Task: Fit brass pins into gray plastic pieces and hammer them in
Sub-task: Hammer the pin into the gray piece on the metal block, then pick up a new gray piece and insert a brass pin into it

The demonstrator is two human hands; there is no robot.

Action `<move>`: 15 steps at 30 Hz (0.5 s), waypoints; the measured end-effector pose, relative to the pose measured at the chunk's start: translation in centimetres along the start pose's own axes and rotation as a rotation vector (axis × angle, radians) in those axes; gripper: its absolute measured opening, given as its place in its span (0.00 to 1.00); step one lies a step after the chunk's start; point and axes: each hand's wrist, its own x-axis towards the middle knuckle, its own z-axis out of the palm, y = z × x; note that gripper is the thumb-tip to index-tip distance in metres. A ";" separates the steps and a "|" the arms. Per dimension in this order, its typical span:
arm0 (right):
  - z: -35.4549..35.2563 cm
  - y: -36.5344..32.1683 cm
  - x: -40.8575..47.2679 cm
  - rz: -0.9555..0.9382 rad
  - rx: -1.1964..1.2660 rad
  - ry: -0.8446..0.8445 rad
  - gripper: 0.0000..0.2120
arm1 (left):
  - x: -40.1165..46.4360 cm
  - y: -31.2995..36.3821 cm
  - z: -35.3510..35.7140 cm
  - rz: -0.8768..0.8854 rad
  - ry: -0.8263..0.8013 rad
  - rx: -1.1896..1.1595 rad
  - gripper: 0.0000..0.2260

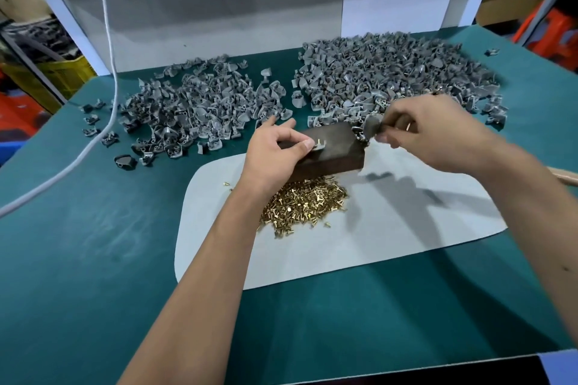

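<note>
The left hand [281, 147] pinches a gray piece [319, 147] with a brass pin [316, 143] on the dark block [334, 147]. The right hand [428, 131] grips a hammer [372, 126] beside it.

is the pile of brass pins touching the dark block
Touching. In the head view the brass pin pile runs right up against the near face of the dark block, with no pale mat showing between them.

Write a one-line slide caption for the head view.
Left hand steadies a gray piece with brass pin on a dark block; right hand grips a hammer.
</note>
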 end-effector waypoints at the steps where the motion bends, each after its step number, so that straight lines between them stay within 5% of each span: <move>1: 0.1 0.4 -0.2 0.004 -0.028 -0.040 0.04 | -0.1 0.0 0.0 -0.003 -0.003 -0.009 0.08; 7: 1.6 1.3 -0.3 0.049 -0.237 -0.146 0.09 | 0.0 0.2 0.0 -0.006 -0.007 -0.025 0.10; 15: 3.7 -2.6 1.2 -0.140 0.064 0.146 0.07 | 0.1 0.0 -0.2 0.036 0.020 -0.056 0.09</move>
